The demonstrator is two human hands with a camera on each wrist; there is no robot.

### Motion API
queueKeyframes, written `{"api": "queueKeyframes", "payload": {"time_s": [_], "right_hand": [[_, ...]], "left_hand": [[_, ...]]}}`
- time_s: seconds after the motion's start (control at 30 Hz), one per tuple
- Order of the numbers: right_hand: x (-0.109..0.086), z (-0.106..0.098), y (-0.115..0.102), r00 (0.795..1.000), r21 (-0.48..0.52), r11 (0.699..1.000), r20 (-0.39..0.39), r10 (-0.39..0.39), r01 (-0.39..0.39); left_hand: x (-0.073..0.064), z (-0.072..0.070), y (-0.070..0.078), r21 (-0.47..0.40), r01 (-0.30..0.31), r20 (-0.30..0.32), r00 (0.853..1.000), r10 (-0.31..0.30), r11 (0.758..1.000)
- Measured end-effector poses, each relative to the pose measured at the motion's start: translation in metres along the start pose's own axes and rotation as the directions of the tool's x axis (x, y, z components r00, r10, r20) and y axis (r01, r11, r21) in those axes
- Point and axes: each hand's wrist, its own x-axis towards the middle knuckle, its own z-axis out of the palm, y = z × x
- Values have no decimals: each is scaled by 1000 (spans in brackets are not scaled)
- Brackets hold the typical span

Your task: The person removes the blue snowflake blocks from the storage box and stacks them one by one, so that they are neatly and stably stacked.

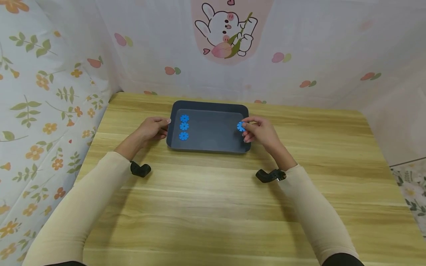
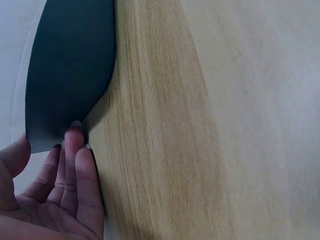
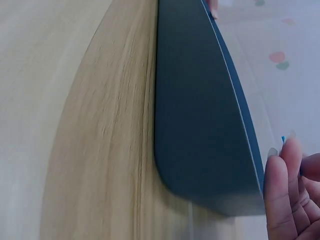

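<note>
Four blue gear-shaped discs show in the head view: three lie in a column along the left inside of a dark grey tray, and the fourth disc is at the tray's right edge, pinched in the fingertips of the right hand. Part of that disc is covered by the fingers. One tray sits on a pale wooden table, towards its far side. The left hand rests against the tray's left outer wall with fingers fairly straight, touching it and gripping nothing. In the left wrist view only the tray's curved outer wall and the fingertips pressed to it are visible; the discs are hidden. In the right wrist view the tray's wall fills the middle, and just a sliver of blue peeks beside the right fingers, too small to make out. Two black wrist-worn mounts show below the cream sleeves. Patterned cloth with flowers and a cartoon rabbit hangs around the table.
</note>
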Motion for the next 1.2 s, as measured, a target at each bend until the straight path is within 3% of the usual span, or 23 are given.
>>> {"api": "queueKeyframes", "payload": {"time_s": [0.33,0.63,0.87,1.2], "right_hand": [[-7,-22,7,993,127,992,-112,42,-28],[-13,-46,15,984,90,995,-167,59,-45],[-14,-59,24,967,66,991,-221,130,-118],[-14,-63,30,964,72,986,-210,162,-150]], "left_hand": [[0,-1,0,3,-10,-4,1000,10,1000],[0,0,0,11,-21,-5,1000,22,1000],[0,0,-1,4,-16,-5,1000,16,1000],[0,0,0,-1,-16,-6,1000,16,1000]]}}
